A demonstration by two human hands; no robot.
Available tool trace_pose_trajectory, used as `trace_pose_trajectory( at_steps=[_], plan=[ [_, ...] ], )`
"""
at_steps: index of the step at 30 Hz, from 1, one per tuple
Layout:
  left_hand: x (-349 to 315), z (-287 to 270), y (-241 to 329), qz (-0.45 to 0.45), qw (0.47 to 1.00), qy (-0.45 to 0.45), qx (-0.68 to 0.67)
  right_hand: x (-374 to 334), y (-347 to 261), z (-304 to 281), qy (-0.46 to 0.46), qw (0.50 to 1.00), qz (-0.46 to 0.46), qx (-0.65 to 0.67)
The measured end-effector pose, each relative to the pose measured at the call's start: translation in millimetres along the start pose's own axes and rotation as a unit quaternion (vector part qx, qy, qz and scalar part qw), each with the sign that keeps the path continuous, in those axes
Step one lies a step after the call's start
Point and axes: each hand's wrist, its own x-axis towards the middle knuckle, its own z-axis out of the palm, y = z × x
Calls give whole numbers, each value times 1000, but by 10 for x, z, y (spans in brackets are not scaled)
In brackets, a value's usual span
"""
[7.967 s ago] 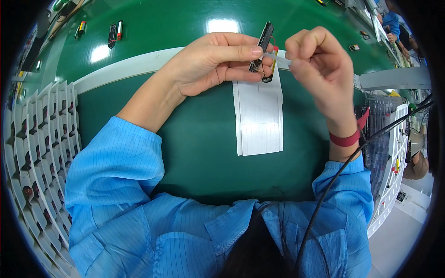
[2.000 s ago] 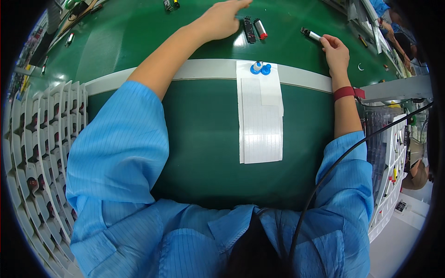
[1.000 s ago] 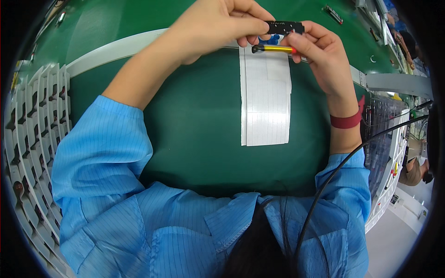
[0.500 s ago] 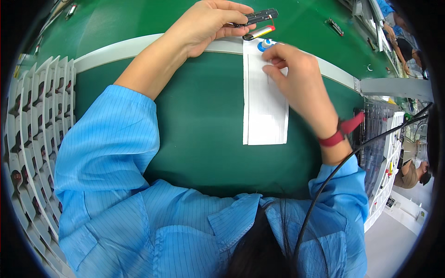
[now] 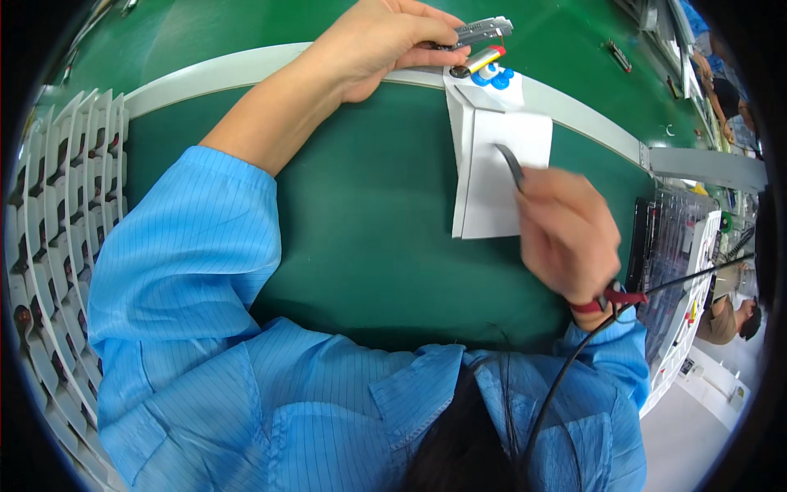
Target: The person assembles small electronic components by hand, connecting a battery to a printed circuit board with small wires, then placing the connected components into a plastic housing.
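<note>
Left hand [image 5: 375, 47] grips a board [image 5: 485, 32]; blurred right hand [image 5: 570, 231] seems to pinch a dark strip [image 5: 511, 165], best drawn slowly clear of the paper [image 5: 489, 201].

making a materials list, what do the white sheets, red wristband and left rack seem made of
White sheets: probably paper, smooth; thin, with bent edges. Red wristband: perhaps fabric, matte; it bends around the wrist. White rack: likely moulded plastic; repeated thin-walled pockets.

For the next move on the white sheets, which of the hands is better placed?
The right hand, probably: it is at the right edge of the white sheets, with a thin curved strip at its fingertips. The left hand is farther up, holding the dark board.
</note>
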Motion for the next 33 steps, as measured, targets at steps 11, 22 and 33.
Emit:
trace_pose_trajectory(
  at_steps=[11, 22, 33],
  plan=[
    [-199, 341, -27, 53, 998, 5, 41, 357, 547, 143, 200, 717, 422, 517],
    [-176, 296, -69, 44, 999, -8, 17, 286, 628, 236, 198, 756, 395, 483],
    [-193, 305, -86, 40, 999, -22, 9, 252, 591, 244, 221, 710, 431, 510]
  ],
)
